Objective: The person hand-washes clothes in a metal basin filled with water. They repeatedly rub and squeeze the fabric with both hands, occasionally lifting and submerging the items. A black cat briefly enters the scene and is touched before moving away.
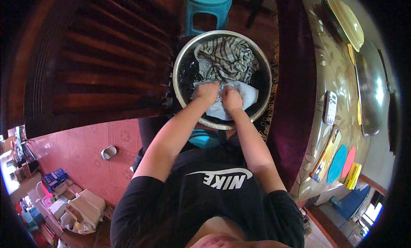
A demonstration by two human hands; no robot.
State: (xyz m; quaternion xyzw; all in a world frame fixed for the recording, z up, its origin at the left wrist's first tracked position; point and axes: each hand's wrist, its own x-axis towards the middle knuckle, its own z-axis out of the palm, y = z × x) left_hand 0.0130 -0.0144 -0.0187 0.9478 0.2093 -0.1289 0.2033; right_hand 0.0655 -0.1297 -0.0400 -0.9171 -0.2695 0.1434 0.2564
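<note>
A round metal basin stands before me with dark water in it. My left hand is closed on a wet white cloth in the near half of the basin. Close beside it, my right hand grips the same cloth, both fists pressed down into the fabric. Touching the white cloth on its far side lies a crumpled checked cloth, soaked and bunched up. My fingertips are hidden in the folds.
Left of the basin stands a dark slatted wooden bench. A turquoise plastic stool is beyond it. The table at right carries a remote control, a phone, coasters and a large metal pan. A slipper lies on the red tiles.
</note>
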